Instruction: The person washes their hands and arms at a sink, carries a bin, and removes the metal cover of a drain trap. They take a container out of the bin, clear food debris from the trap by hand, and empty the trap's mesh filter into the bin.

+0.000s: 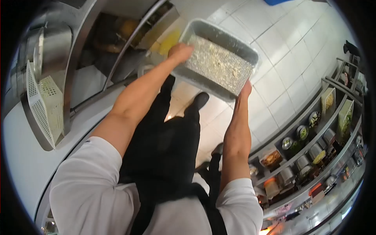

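Note:
A rectangular mesh tray (pixel 219 64) with pale crumbly bits on it lies tilted inside a deep grey tub (pixel 211 85), above the tiled floor. My left hand (pixel 181 53) is closed on the tray's left end, its fingers wrapped over the edge. At the tray's lower right corner is my right hand (pixel 245 90), closed on the edge, its fingers partly hidden. Something yellow (pixel 169 42) is just left of my left hand.
A metal shelf unit with a rail stands at the left, near a white perforated basket (pixel 51 105) on a white counter (pixel 23 145). Curved-looking shelves with food containers (pixel 272 158) run along the right. White floor tiles (pixel 278 74) lie beyond the tub.

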Demonstrator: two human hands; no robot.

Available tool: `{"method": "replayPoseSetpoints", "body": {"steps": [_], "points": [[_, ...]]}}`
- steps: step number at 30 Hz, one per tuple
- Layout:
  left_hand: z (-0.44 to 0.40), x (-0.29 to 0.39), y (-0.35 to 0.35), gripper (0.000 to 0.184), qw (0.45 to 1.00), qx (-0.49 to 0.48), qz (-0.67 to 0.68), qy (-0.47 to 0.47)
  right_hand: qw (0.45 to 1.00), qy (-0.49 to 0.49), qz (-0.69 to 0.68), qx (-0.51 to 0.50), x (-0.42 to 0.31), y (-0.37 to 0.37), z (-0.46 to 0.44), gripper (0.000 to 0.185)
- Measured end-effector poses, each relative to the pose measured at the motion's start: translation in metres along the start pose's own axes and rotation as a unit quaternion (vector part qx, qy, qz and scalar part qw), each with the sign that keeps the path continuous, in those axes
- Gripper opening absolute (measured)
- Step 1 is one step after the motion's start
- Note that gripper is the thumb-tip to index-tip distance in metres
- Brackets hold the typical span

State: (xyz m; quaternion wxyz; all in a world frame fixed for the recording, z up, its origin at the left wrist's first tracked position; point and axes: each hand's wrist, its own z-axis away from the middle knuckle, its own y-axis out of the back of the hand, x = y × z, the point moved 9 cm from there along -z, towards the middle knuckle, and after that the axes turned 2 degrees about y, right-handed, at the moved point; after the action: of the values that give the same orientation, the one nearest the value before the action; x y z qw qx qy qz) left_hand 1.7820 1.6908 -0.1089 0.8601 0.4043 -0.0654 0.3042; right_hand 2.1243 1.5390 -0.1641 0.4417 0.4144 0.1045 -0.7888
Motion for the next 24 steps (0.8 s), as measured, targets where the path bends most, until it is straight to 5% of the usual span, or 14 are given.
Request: {"method": "replayPoseSetpoints", "body": {"steps": [6,10,18,19,22,23,24], "points": [[0.009,0.004,0.008,0.058,1.0,-0.009,0.022,-0.013,0.99,-0.018,-0.138,-0.018,0.031,-0.008,0.001,0.044],[0.004,-0.008,0.001,0.058,0.999,-0.022,0.021,0.013,0.983,-0.001,-0.172,-0.059,-0.012,-0.016,0.019,0.042],[0.008,0.0,0.004,0.055,1.0,-0.009,-0.003,-0.025,0.999,-0.006,-0.048,-0.013,0.014,-0.001,0.004,0.048],[0.009,-0.001,0.001,0.055,1.0,-0.007,0.005,-0.023,0.994,-0.051,-0.093,0.001,0.017,-0.007,0.008,0.048],[-0.001,-0.011,0.0,0.056,1.0,-0.008,0.02,-0.019,0.996,0.048,-0.056,-0.057,-0.016,-0.009,0.021,0.047],[0.002,-0.01,0.002,0.056,0.999,-0.023,0.023,-0.016,0.986,-0.002,-0.155,-0.054,0.002,-0.009,0.015,0.047],[0.009,-0.002,0.001,0.056,0.999,-0.038,0.03,-0.02,0.993,-0.014,-0.11,-0.035,0.013,0.003,0.017,0.047]]}}
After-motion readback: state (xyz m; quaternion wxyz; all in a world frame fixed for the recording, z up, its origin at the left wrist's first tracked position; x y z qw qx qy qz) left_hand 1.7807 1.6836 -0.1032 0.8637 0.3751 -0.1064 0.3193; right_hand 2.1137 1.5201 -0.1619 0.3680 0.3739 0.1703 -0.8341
